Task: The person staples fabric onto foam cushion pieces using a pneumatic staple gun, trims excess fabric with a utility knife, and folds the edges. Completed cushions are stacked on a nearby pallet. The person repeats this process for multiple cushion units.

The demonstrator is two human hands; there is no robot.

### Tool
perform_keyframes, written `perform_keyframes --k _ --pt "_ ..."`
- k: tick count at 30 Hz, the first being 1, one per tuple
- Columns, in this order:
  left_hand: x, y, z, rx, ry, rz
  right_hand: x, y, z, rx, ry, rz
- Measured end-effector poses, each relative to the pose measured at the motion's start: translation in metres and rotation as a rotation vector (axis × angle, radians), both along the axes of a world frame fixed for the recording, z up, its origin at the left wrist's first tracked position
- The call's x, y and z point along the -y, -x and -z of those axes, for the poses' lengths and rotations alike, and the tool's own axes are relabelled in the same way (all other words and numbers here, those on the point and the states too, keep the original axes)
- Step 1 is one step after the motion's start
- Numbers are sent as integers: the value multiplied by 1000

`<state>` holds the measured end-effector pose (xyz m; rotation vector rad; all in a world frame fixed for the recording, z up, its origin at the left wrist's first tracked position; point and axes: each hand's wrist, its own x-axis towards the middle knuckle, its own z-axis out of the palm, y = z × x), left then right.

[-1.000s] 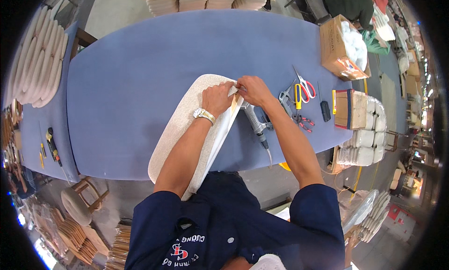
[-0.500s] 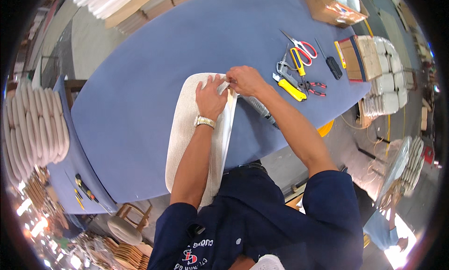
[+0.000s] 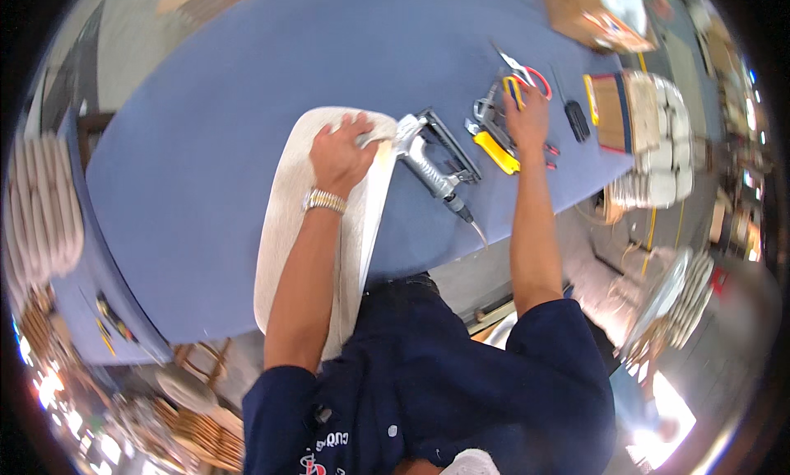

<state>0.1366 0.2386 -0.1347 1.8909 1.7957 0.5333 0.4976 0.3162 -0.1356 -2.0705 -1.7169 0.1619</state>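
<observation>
A beige upholstered cushion (image 3: 288,203) lies at the front of the blue-covered table, a pale strip along its right edge. My left hand (image 3: 341,158), with a metal watch on the wrist, presses on its far end, fingers spread over the fabric near a folded corner. To its right a silver staple gun (image 3: 428,166) with a hose rests on the table. My right hand (image 3: 528,121) is among the tools, its fingers closed around the yellow-handled screwdriver (image 3: 512,91); part of the handle is hidden. Beside it lies a yellow utility knife (image 3: 495,152).
Red-handled scissors (image 3: 523,70), a grey air blow gun (image 3: 487,111), pliers (image 3: 553,152) and a black-handled screwdriver (image 3: 576,119) surround my right hand. Cardboard boxes (image 3: 576,18) stand at the table's far right. Stacked cushions (image 3: 45,211) are at the left.
My right hand has left the cushion's corner and moved right to the tools. My left hand stays on the cushion, its fingers more spread. The staple gun is now uncovered.
</observation>
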Motion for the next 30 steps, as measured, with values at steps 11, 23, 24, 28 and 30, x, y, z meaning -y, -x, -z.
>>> perform_keyframes --k 11,23,24,28,30 --pt "-3 1 -43 -53 217 -83 -9 47 -103 -824 -18 -174" --pt "-6 1 -49 -14 190 -78 11 231 -100 -1358 -76 -484" --pt "-6 1 -46 -5 205 -84 9 236 -97 -1321 -60 -489" --pt "-7 2 -48 14 226 -100 3 247 -83 -1150 -82 -519" --pt "-7 1 -47 12 217 -117 1 248 -76 -1051 -129 -546"
